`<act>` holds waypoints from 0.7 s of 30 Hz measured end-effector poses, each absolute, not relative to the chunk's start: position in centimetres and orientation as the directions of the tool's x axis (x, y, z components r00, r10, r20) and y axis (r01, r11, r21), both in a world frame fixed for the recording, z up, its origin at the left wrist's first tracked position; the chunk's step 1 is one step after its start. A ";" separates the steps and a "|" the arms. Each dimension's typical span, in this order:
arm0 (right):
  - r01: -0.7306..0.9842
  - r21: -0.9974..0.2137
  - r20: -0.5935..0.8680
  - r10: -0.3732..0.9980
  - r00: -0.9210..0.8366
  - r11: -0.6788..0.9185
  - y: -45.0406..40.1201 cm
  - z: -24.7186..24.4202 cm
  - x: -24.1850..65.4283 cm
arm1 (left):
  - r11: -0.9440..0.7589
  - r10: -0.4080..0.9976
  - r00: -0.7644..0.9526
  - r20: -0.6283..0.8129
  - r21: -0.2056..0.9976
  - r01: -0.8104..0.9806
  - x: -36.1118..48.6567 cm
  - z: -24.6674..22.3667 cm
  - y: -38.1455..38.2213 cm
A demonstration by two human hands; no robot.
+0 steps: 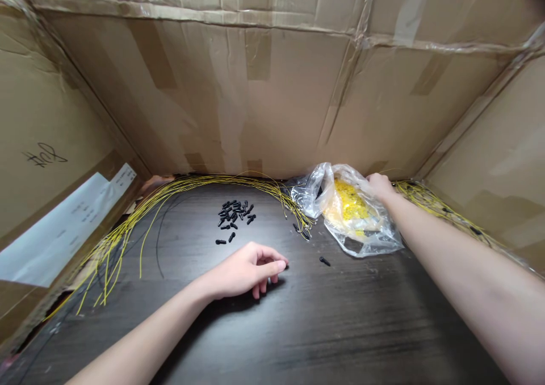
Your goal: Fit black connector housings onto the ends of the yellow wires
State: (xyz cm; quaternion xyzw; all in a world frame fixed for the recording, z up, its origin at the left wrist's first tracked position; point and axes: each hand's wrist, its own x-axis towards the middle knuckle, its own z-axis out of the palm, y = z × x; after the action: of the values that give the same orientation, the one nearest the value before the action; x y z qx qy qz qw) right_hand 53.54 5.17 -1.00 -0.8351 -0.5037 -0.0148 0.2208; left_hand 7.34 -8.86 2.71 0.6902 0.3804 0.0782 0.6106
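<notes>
My left hand (255, 268) is low over the dark table, thumb and forefinger pinched together. A dark speck shows at the fingertips, too small to name. My right hand (380, 185) reaches to the far right side of a clear plastic bag (361, 243), its fingers mostly hidden beyond it. Many small yellow pieces (349, 200) lie inside the bag. A pile of small black plastic pieces (232, 212) sits beyond my left hand. One single black piece (325, 261) lies to the right of that hand.
Long yellow wires (204, 180) run along the back and bend down the left side. More yellow wires (426, 197) lie at the right behind my forearm. Cardboard walls (238, 107) enclose the table (298, 339) at the back and both sides. A white label (68, 226) is on the left wall.
</notes>
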 end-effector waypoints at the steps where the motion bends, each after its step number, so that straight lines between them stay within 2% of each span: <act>1: 0.852 -0.342 0.237 0.841 0.486 -0.396 5.0 -1.0 53.4 | 0.030 0.622 0.700 -0.351 0.904 0.426 7.3 2.7 -8.9; 3: 0.859 -0.316 0.204 0.855 0.477 -0.403 4.4 -0.7 53.1 | 0.024 0.624 0.703 -0.341 0.908 0.419 7.3 2.5 -8.8; 5: 0.860 -0.310 0.242 0.841 0.484 -0.405 3.9 0.0 53.1 | 0.019 0.625 0.706 -0.334 0.910 0.414 7.3 2.4 -8.8; 9: 0.852 -0.400 0.515 0.685 0.515 -0.339 2.8 2.9 52.3 | 0.008 0.633 0.703 -0.325 0.910 0.414 7.3 2.3 -8.8; 12: 0.912 -0.383 0.731 0.555 0.397 -0.147 1.6 5.7 48.7 | -0.010 0.635 0.706 -0.313 0.911 0.413 7.4 2.3 -8.8; 14: 0.936 -0.348 0.778 0.572 0.260 0.049 0.4 6.9 44.4 | -0.016 0.637 0.707 -0.307 0.912 0.411 7.4 2.4 -8.9; 15: 0.924 -0.349 0.756 0.629 0.179 0.157 -0.4 7.1 41.9 | -0.018 0.638 0.707 -0.303 0.913 0.408 7.4 2.4 -8.9; 17: 0.877 -0.371 0.620 0.785 -0.010 0.304 -2.0 6.6 36.8 | -0.022 0.638 0.712 -0.293 0.918 0.397 7.4 2.4 -8.9; 19: 0.885 -0.330 0.451 0.878 -0.158 0.329 -3.5 5.3 32.2 | -0.033 0.636 0.722 -0.274 0.924 0.380 7.4 2.4 -8.9; 21: 0.939 -0.202 0.352 0.915 -0.196 0.278 -4.5 3.5 28.9 | -0.045 0.635 0.728 -0.260 0.928 0.370 7.4 2.4 -8.9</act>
State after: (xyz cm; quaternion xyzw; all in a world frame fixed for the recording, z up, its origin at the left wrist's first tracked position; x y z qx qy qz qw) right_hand 28.86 -4.52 3.53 -0.6000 -0.7727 -0.0288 0.2052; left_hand 7.37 -8.89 2.36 0.7143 0.3518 0.1112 0.5946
